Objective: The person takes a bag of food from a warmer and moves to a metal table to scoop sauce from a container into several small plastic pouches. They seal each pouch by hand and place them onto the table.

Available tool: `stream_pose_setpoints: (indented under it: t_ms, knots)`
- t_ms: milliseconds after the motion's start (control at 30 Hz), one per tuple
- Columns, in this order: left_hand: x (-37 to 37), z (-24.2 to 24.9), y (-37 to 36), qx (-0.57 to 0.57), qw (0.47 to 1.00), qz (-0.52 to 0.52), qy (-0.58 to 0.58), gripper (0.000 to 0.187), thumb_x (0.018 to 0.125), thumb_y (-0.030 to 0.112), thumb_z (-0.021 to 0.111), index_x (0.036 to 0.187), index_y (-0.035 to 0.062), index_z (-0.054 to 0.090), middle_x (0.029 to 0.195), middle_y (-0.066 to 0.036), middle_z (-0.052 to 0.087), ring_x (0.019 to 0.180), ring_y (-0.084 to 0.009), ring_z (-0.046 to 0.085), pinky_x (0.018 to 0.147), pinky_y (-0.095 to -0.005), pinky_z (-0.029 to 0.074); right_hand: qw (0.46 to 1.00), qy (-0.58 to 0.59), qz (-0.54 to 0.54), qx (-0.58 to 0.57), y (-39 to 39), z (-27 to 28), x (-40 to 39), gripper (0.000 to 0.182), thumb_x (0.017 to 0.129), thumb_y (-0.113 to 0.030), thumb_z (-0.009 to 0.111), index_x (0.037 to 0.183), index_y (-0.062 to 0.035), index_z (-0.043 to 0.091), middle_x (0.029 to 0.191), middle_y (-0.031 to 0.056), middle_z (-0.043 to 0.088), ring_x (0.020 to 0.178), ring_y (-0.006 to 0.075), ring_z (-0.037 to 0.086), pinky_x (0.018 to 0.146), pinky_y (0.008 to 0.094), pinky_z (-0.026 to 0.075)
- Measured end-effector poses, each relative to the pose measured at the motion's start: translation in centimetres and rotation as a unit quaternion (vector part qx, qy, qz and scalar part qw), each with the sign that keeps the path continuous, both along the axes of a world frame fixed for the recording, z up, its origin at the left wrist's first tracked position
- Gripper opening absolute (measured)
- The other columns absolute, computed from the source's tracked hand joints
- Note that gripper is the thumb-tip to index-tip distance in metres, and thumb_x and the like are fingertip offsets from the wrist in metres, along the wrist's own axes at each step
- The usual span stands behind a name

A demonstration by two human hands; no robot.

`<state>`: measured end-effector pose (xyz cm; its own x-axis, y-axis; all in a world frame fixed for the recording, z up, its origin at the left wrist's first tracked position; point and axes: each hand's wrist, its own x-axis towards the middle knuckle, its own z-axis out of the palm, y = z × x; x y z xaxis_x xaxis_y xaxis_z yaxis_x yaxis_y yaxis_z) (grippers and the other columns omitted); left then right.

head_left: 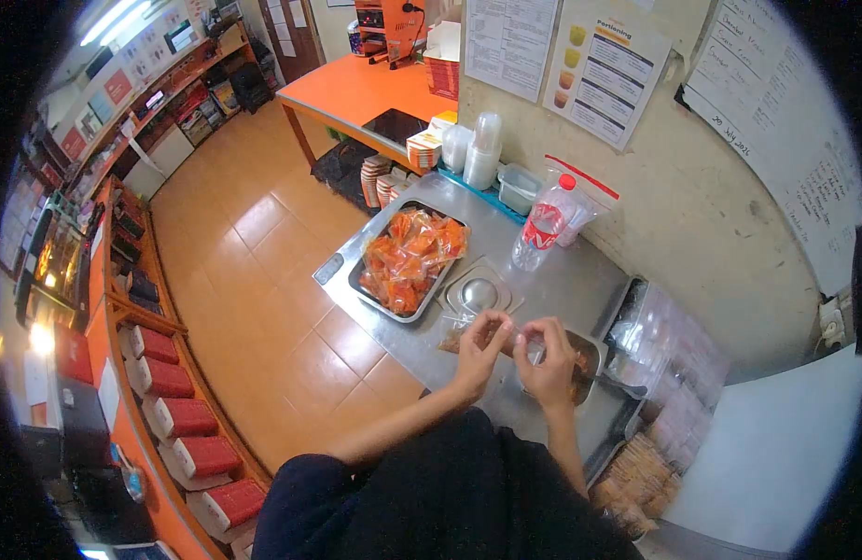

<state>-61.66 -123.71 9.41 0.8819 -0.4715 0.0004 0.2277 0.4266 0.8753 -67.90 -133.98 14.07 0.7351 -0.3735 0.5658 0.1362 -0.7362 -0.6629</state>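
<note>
In the head view, the left hand (479, 351) and right hand (549, 366) pinched clear plastic (512, 339) stretched crosswise between them; a filled packet (452, 333) lay just left, nearer the left hand (joined or separate, couldn't tell). The tray (394, 315) sat beyond; a steel container (593, 358) stood partly behind the right.

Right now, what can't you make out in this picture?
Head view:
Thin clear plastic: mostly hidden by fingers of the left hand and right hand.
Rectangular steel pan: left side behind the right hand.
White poster with coloured cups: small print too tiny.
White board with black handwriting: top cut off by the picture's dark edge.
</note>
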Motion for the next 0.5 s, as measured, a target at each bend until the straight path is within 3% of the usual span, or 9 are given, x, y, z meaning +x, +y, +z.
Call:
stream_pose_setpoints:
  t_ms: [367, 500]
  knots:
    - [0.34, -0.56, 0.47, 0.029, 0.999, -0.022, -0.029, 0.014, 0.091, 0.015, 0.064, 0.099, 0.0035, 0.058, 0.094, -0.001, 0.058, 0.082, -0.0074, 0.057, 0.069, -0.0242, 0.048, 1.000, 0.009, 0.005, 0.002, 0.03, 0.09, -0.09, 0.011, 0.078, -0.006, 0.065, 0.084, -0.0029, 0.057, 0.080, 0.0109, 0.057, 0.072, 0.0253, 0.059, 0.065, 0.0352, 0.048]
    - [0.86, -0.80, 0.60, 0.004, 1.000, -0.018, 0.014, 0.015, 0.091, 0.016, 0.064, 0.098, 0.0040, 0.059, 0.088, -0.001, 0.058, 0.076, -0.0088, 0.058, 0.066, -0.0251, 0.049, 1.000, 0.006, 0.008, 0.015, -0.20, 0.52, -0.49, 0.010, 0.078, -0.004, 0.065, 0.083, -0.0035, 0.057, 0.079, 0.0100, 0.057, 0.072, 0.0248, 0.059, 0.065, 0.0342, 0.048]
